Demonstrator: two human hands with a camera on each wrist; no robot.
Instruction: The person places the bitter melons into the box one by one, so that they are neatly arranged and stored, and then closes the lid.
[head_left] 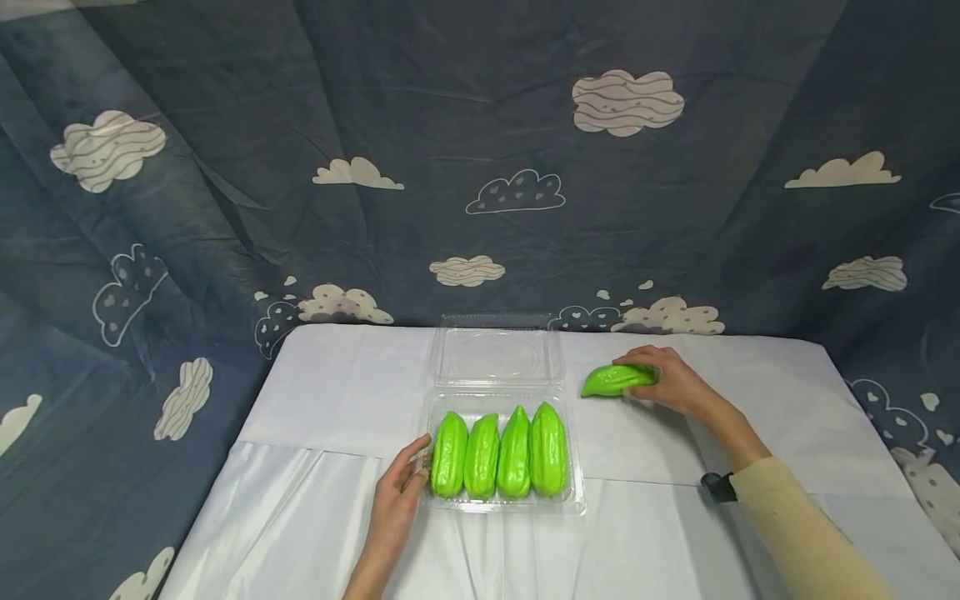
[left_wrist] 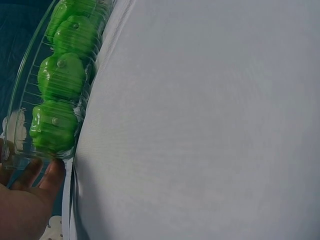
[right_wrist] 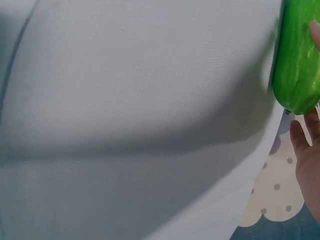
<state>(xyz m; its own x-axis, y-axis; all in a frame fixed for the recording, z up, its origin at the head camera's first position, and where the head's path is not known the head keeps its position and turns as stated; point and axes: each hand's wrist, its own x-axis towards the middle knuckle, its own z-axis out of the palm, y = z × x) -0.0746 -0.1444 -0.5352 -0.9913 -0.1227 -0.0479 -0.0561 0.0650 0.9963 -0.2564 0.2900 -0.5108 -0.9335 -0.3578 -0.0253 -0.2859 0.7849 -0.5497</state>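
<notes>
- At lower left of centre, the side of a clear container (head_left: 576,479) is touched by the left hand (head_left: 395,492), its fingers loosely extended.
- At lower centre, four green vegetables (head_left: 513,457) are lined up in the container, its lid (head_left: 498,358) folded open above.
- Right of centre, a fifth vegetable (head_left: 603,381) is pinched between the thumb and fingers of the right hand (head_left: 671,382).

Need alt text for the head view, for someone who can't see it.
A right hand grips a green vegetable to the right of an open clear container, while the left hand touches the container's left side. Four similar vegetables lie side by side inside, the lid folded back, on a white cloth before a dark cloud-print curtain.
</notes>
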